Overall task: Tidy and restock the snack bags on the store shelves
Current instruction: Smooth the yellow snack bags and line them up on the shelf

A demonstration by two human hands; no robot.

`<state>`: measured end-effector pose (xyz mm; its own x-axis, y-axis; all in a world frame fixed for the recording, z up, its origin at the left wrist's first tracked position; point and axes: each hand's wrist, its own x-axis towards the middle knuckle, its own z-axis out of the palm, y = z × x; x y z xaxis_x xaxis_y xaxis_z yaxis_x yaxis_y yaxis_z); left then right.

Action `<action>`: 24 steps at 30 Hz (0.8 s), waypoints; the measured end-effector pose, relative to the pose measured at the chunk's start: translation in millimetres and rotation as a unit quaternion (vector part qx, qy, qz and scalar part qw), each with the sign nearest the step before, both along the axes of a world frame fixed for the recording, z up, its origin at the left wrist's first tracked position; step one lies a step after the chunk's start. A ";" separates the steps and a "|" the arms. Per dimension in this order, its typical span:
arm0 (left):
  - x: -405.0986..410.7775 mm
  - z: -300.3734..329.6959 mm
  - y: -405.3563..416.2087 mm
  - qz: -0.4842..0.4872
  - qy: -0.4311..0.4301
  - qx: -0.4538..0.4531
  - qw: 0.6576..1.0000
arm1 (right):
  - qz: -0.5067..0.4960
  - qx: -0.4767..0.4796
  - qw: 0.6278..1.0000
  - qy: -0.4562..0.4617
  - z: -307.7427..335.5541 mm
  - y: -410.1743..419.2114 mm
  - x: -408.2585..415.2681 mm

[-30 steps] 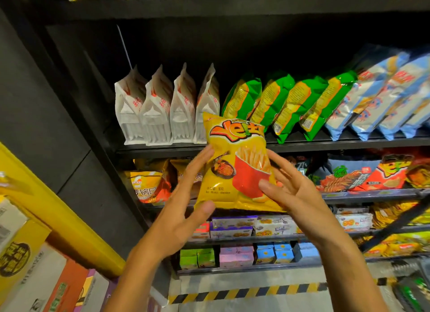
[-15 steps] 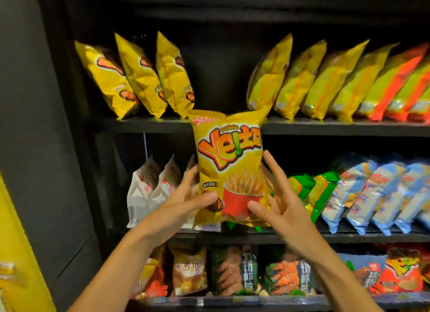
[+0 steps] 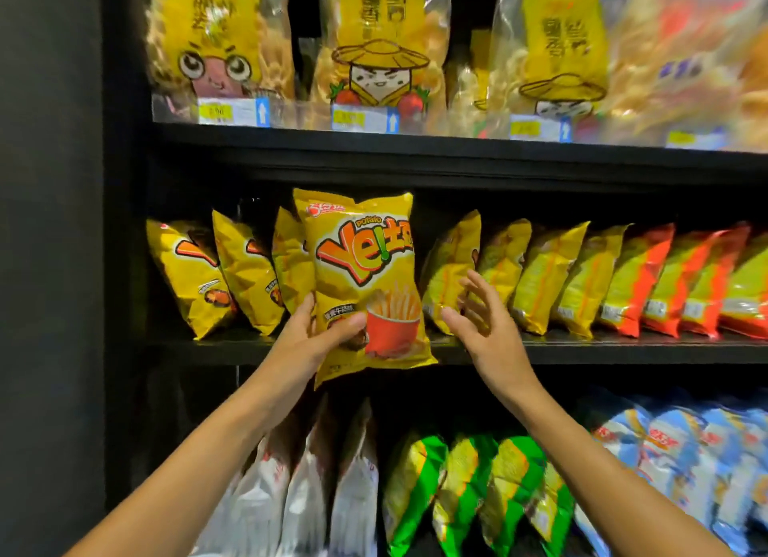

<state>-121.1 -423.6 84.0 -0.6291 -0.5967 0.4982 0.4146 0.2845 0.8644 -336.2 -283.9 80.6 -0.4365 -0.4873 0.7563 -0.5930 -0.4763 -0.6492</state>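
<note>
Left grip: my thumb and fingers pinch the yellow crinkled foil fries bag at its lower left.
Right grip: fingers spread, holding nothing, just right of the bag.

The yellow potato-stick bag, with orange "Ye!" lettering and a red cup of fries printed on it, is upright and puffy, front facing out. It's at the front edge of the middle shelf, in the gap between three matching yellow bags on the left and more yellow bags on the right.
</note>
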 end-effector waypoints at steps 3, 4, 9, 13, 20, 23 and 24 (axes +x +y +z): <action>-18.3 17.3 5.6 0.065 0.018 -0.049 0.997 | -0.149 0.012 0.987 0.054 12.9 -23.3 -28.3; -25.9 21.9 5.1 0.097 0.011 -0.075 0.992 | -0.186 0.020 0.979 0.076 15.9 -31.2 -34.7; -69.1 27.2 -14.8 0.215 -0.023 -0.153 0.964 | -0.289 0.046 0.946 0.139 22.4 -62.5 -48.8; -102.5 30.5 -30.0 0.274 -0.036 -0.210 0.938 | -0.335 0.059 0.928 0.149 24.6 -73.7 -51.9; -150.0 43.7 -51.5 0.306 -0.079 -0.188 0.930 | -0.361 0.090 0.915 0.159 20.6 -77.7 -61.8; -159.4 39.1 -57.1 0.287 -0.103 -0.188 0.934 | -0.357 0.097 0.916 0.155 19.9 -76.9 -61.7; -160.6 38.2 -60.4 0.274 -0.105 -0.189 0.937 | -0.356 0.096 0.917 0.155 19.8 -76.6 -61.5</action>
<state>-281.7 -484.0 122.2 -0.3872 -0.6644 0.6392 -0.0514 0.7078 0.7045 -397.6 -360.5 100.3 -0.4743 -0.2994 0.8279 -0.8793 0.2071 -0.4289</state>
